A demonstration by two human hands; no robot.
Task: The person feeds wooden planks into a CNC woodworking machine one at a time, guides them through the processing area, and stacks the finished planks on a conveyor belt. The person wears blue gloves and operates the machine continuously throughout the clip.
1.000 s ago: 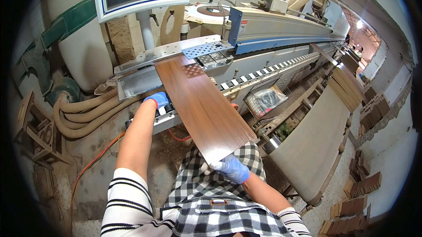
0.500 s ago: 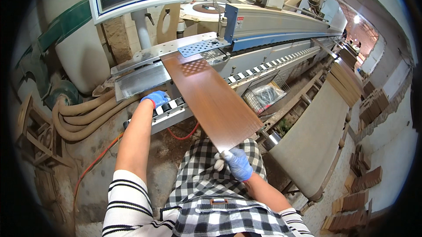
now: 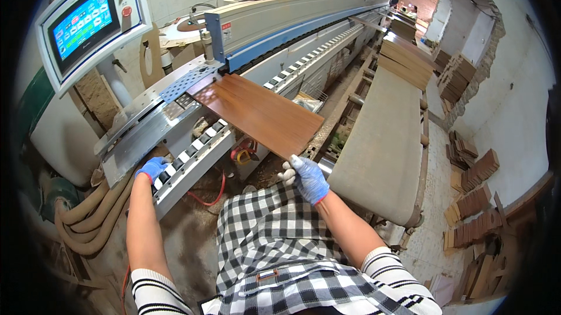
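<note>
A brown wood-grain panel [image 3: 259,115] lies flat on the infeed of a long edge-banding machine [image 3: 280,28], its far end at the perforated metal plate [image 3: 186,80]. My right hand [image 3: 305,176], in a blue glove, grips the panel's near corner. My left hand [image 3: 152,168], also in a blue glove, rests on the black-and-white conveyor track [image 3: 190,154] at the machine's near end, away from the panel.
A touchscreen control panel [image 3: 87,20] stands up left. Thick hoses [image 3: 93,221] curl on the floor at left, with a red cable [image 3: 216,189] under the track. A long grey roller table [image 3: 380,139] runs on the right. Wood stacks [image 3: 467,215] lie by the right wall.
The panel has moved forward along the machine toward the feed. My left hand has come off the panel's edge and now rests on the conveyor track; my right hand still holds the near corner.
</note>
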